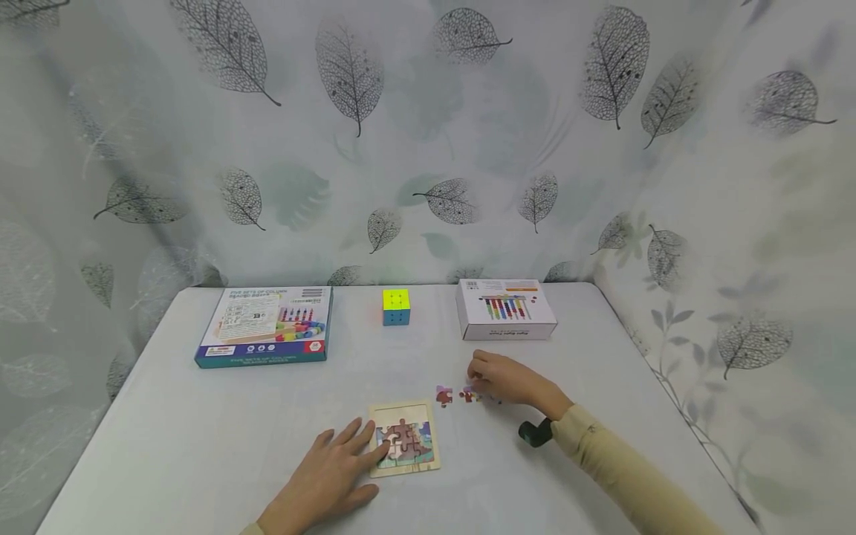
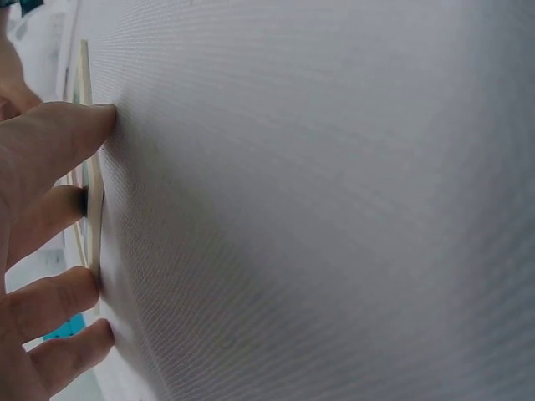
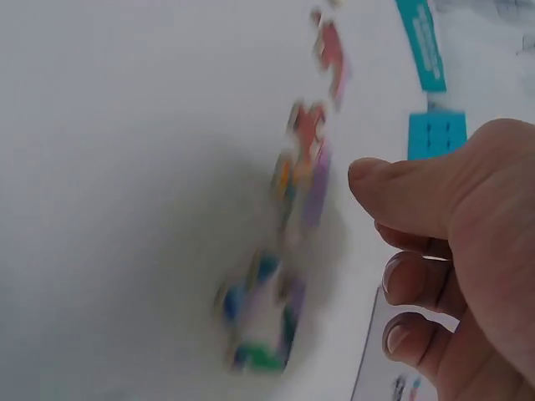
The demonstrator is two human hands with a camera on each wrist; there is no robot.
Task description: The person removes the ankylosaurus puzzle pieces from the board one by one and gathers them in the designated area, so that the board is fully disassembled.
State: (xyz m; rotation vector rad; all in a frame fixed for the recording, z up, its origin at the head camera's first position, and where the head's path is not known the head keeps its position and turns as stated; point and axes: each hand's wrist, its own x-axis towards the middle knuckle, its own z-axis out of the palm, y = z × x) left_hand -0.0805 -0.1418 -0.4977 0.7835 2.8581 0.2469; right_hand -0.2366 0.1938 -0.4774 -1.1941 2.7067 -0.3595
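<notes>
A small wooden puzzle tray lies on the table, its lower part filled with joined brown and coloured pieces. The left hand rests on its left side with spread fingers; in the left wrist view, fingertips meet the tray's edge. Over a row of loose jigsaw pieces to the right hovers the right hand. Seen from the right wrist, its thumb is extended and its other fingers are bent, with nothing visible between them. Blurred beside it are a reddish piece and a blue-green-edged piece.
At the back stand a flat bead-game box on the left, a yellow-and-blue puzzle cube in the middle, and a white box on the right. A dark green object sits by the right wrist. Leaf-print curtains surround the table.
</notes>
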